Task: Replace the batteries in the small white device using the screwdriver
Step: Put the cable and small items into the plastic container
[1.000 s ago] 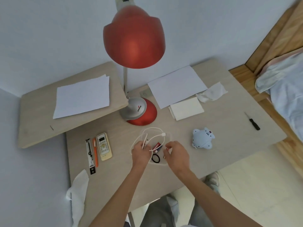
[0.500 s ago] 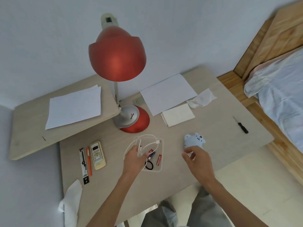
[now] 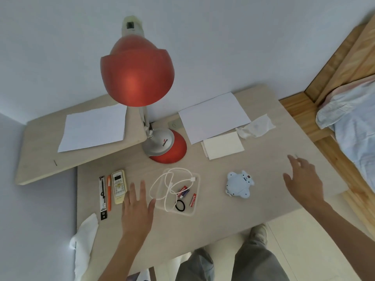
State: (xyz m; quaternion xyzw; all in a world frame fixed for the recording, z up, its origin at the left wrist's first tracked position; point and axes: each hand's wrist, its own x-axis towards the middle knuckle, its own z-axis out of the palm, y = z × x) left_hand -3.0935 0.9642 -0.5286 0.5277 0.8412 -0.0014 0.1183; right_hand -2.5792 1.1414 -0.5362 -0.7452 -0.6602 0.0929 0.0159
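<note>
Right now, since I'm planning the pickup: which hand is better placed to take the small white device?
Right. The right hand is open beside the white device, bare table between; the left hand sits beyond the clear tray.

My right hand [image 3: 304, 183] covers the screwdriver [image 3: 296, 156] but for a thin tip. The bed [image 3: 355, 128] runs off the right edge. Print on the batteries [image 3: 183, 192] is too small to read.
</note>
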